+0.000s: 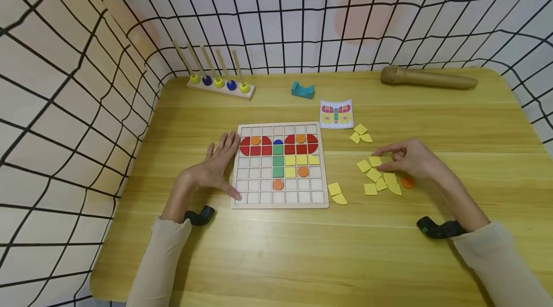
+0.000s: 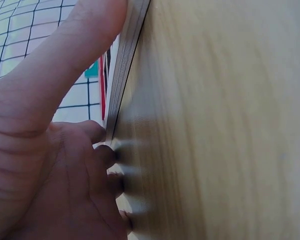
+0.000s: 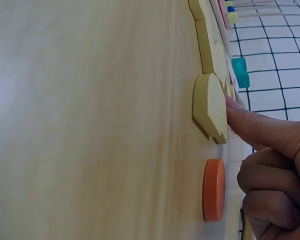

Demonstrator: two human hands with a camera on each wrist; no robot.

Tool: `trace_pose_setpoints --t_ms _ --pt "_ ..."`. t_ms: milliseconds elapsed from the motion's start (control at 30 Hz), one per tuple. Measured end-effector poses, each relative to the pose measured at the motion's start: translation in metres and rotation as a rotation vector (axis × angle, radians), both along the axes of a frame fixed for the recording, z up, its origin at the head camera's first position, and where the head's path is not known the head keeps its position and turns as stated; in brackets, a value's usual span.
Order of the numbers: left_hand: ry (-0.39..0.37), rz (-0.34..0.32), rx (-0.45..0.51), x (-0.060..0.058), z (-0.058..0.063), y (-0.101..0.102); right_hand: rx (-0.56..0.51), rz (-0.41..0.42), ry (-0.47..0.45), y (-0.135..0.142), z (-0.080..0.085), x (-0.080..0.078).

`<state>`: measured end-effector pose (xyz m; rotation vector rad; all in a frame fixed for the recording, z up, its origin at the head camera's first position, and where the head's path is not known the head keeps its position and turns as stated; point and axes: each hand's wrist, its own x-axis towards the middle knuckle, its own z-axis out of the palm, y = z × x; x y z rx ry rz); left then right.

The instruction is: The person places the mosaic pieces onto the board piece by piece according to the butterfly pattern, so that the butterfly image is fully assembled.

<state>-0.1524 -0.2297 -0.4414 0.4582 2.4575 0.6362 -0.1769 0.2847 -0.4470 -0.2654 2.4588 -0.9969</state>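
A wooden grid board point(image 1: 259, 204) lies mid-table, with red, green, yellow, orange and blue pieces in its cells. My left hand point(image 1: 214, 165) is spread along its left side, thumb point(image 1: 233, 194) at the lower left corner and fingertips by the upper left edge. Right of the board, my right hand point(image 1: 410, 158) has thumb and forefinger on either side of a yellow square tile point(image 1: 375, 161) in a loose cluster of yellow pieces. Its other fingers point(image 3: 270, 180) are curled in. A yellow quarter-round piece point(image 3: 209, 105) and an orange disc point(image 3: 215, 190) lie near that hand.
A picture card point(image 1: 336, 114) with a butterfly pattern lies past the board's upper right corner. Farther back are a peg stand point(image 1: 220, 87) with yellow and blue beads, a teal holder point(image 1: 302, 90) and a brown club-shaped object point(image 1: 427, 78). Black wire mesh point(image 1: 281, 18) borders the table.
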Motion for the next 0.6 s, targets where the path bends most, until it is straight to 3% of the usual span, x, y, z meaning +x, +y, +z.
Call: trace_pose_setpoints --t_ms 167,267,433,600 --pt "0.001 0.002 -0.002 0.0 0.0 0.0 0.031 0.006 0.021 -0.005 0.004 0.002" --pt "-0.001 0.004 0.001 0.001 0.0 0.0 0.038 -0.009 0.077 -0.014 0.01 0.006" --pt "0.004 0.006 0.005 0.001 0.0 0.0 0.003 -0.014 0.17 -0.045 0.017 0.014" --pt "0.01 0.004 0.019 0.001 0.0 -0.001 -0.069 0.018 0.175 -0.084 0.014 0.021"
